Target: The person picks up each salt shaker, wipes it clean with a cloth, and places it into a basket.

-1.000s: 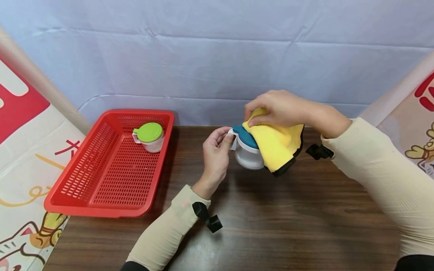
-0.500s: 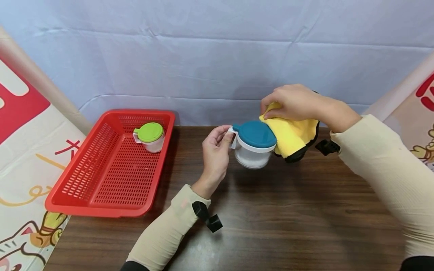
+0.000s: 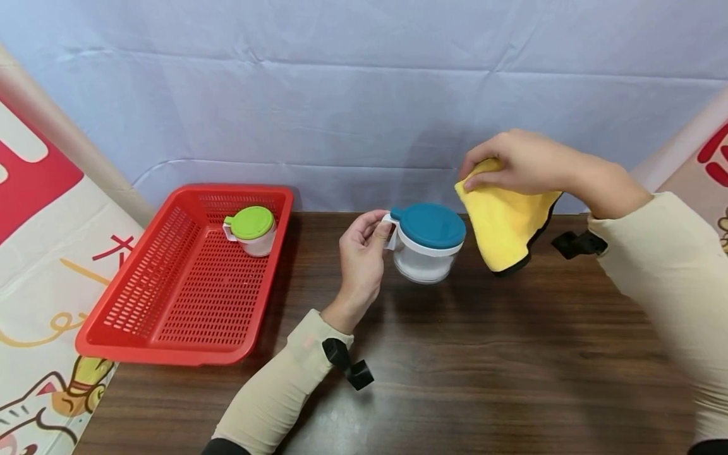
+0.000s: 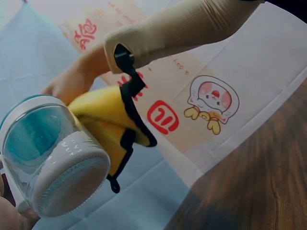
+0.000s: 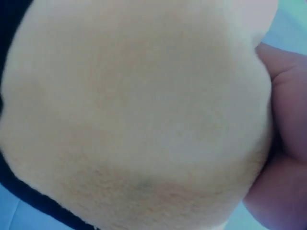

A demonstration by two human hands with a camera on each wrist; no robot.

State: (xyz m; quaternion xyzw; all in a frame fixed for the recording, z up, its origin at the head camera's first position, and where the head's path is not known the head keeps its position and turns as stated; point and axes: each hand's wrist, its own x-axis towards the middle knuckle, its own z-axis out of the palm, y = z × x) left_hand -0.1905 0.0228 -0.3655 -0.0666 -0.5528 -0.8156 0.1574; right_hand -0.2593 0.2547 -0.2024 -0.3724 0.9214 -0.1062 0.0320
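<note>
My left hand (image 3: 363, 262) pinches the white handle of a clear seasoning jar (image 3: 423, 264) with a blue lid (image 3: 433, 225). In the left wrist view the underside of the jar (image 4: 72, 187) shows, raised off the table. Thumb and fingers of my right hand (image 3: 526, 161) pinch a yellow cloth (image 3: 500, 221) with black edging by its upper corner. The cloth hangs just right of the jar, with a narrow gap between them in the head view. Pale cloth (image 5: 134, 115) fills most of the right wrist view, fingers at its right side.
At the left on the brown wooden table (image 3: 455, 379) stands a red perforated basket (image 3: 250, 328). A similar jar with a green lid (image 3: 252, 222) sits in its back right corner. Behind the table hangs a pale cloth backdrop (image 3: 341, 114).
My right hand has drawn the yellow cloth off the blue lid, moving right and slightly up, so the whole lid shows now. The left hand and jar have stayed nearly still.
</note>
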